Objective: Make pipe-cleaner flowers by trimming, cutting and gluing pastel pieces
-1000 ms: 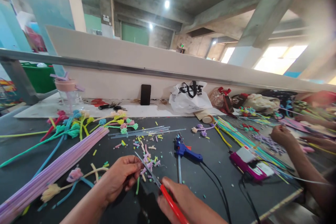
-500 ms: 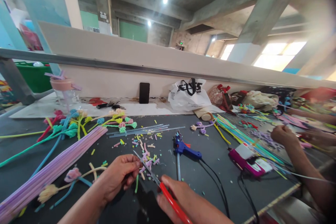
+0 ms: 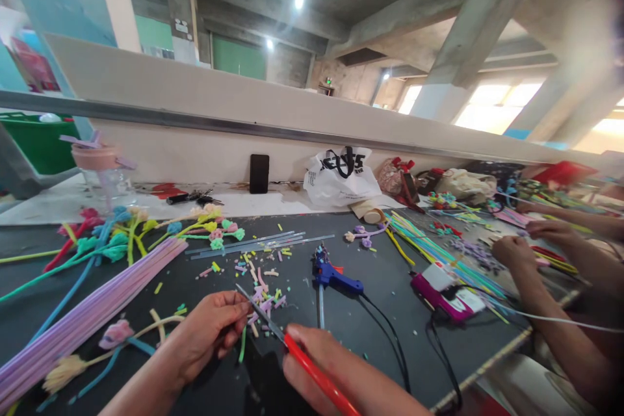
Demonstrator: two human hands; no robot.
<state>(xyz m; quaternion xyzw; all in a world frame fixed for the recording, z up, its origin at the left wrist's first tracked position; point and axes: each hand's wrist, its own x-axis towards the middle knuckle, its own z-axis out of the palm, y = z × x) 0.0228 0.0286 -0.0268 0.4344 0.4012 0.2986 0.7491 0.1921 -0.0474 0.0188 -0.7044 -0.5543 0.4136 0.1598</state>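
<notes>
Lower centre, the left hand [image 3: 207, 331] pinches a soft, light green pipe-cleaner piece [image 3: 242, 344] by its end while the right hand [image 3: 336, 374], fingers closed, grips the red-handled scissors [image 3: 292, 348].

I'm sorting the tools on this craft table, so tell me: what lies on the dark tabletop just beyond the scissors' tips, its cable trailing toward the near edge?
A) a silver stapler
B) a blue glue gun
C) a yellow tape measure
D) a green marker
B: a blue glue gun lies on the table beyond the red-handled scissors held in the right hand, its black cable running toward the near edge.
</notes>
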